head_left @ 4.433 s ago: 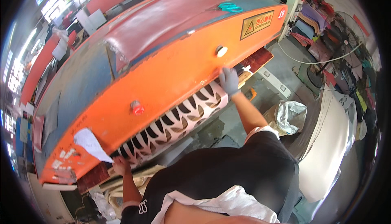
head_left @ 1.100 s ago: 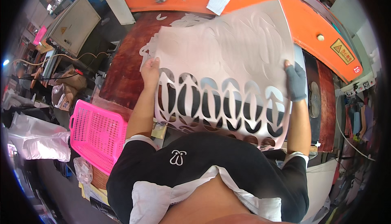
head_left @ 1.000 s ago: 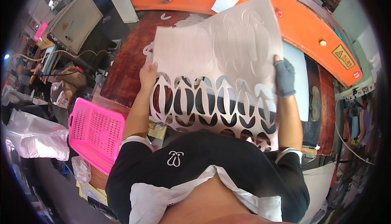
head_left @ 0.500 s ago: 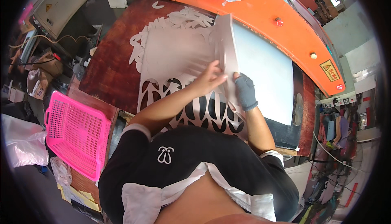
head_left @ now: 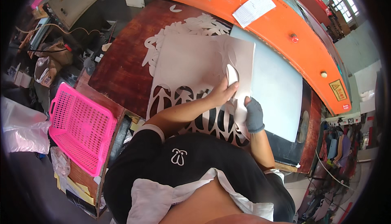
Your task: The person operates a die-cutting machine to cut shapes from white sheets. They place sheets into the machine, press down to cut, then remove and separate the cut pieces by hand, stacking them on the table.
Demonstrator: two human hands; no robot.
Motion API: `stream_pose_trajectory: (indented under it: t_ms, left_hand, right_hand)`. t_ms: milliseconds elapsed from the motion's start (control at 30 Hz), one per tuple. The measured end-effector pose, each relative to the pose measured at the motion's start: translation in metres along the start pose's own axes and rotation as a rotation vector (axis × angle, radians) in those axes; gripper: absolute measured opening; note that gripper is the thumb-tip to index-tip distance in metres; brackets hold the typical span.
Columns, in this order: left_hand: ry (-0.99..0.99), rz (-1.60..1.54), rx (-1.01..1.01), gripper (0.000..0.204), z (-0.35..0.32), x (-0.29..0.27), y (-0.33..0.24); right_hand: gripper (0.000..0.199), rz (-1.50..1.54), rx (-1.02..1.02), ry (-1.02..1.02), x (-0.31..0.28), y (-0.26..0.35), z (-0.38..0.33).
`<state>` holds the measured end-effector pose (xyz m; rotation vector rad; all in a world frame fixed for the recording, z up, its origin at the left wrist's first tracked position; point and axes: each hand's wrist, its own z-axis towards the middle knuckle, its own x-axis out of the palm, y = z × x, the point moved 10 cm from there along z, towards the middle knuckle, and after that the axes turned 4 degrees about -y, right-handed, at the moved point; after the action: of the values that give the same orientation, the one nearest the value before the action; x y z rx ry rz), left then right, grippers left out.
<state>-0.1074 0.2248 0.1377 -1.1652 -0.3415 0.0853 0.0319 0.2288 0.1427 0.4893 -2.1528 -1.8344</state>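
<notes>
A pale beige sheet (head_left: 183, 57) lies before me on the dark red table, its near part full of long curved cut-outs. My left hand (head_left: 220, 93), bare, is closed on a pale curved cut-out piece (head_left: 232, 74) held up over the sheet's right part. It may be a stack of several layers; I cannot tell. In a grey fingerless glove, my right hand (head_left: 255, 116) grips the sheet's right edge, thumb on top. Beyond the sheet lies a heap of loose pale cut pieces (head_left: 199, 25).
An orange machine beam (head_left: 277, 24) with a red button spans the far side, above a whitish cutting board (head_left: 281, 85). At my left stands a pink plastic basket (head_left: 83, 122). A dark red tabletop (head_left: 118, 69) extends left of the sheet. Clear plastic bags (head_left: 24, 128) lie farther left.
The sheet's right part, raised and folded up before, now lies flatter over the board. My left hand, blurred with open fingers earlier, now holds the cut piece. The view has shifted slightly.
</notes>
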Motion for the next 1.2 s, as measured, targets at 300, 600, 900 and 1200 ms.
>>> stream_pose_trajectory:
  t_ms: [300,600,900,1200]
  left_hand:
    - [0.212,0.354,-0.195,0.026,-0.021,-0.015,-0.009]
    - [0.648,0.454,-0.526,0.036,-0.035,-0.041,0.024]
    - [0.027,0.944,0.074,0.060,0.031,-0.097,-0.027]
    - [-0.149,0.536,-0.025,0.070,0.085,-0.034,-0.018]
  right_hand:
    - [0.027,0.003,-0.080,-0.137,-0.034,0.001,-0.001]
    - [0.032,-0.115,-0.107,-0.141,-0.036,0.009,0.013]
    - [0.029,-0.017,-0.085,-0.177,-0.047,0.025,0.015]
    - [0.018,-0.595,-0.581,0.142,0.019,0.036,-0.028]
